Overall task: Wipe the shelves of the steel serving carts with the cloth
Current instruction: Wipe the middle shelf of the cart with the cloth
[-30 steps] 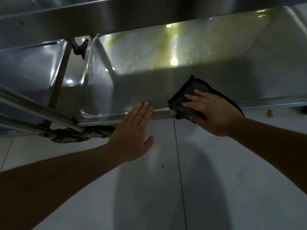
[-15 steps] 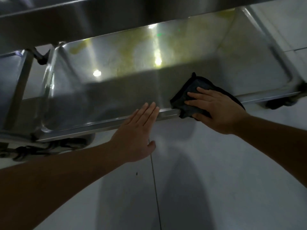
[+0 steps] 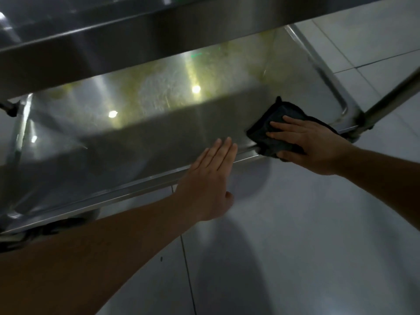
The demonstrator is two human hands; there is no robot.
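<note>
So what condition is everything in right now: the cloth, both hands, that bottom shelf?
Cloth: dark, bunched, draped over the shelf's front rim.
Right hand: pressing the cloth, thumb tucked under it.
Left hand: flat, fingers straight, over the rim.
Lower shelf: yellowish smears at the back.

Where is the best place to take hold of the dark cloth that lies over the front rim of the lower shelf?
Probably the folded dark cloth is best pinched where it drapes over the front rim, coming from the floor side: only there can a thumb go under it. The right hand already has its thumb there.
</note>
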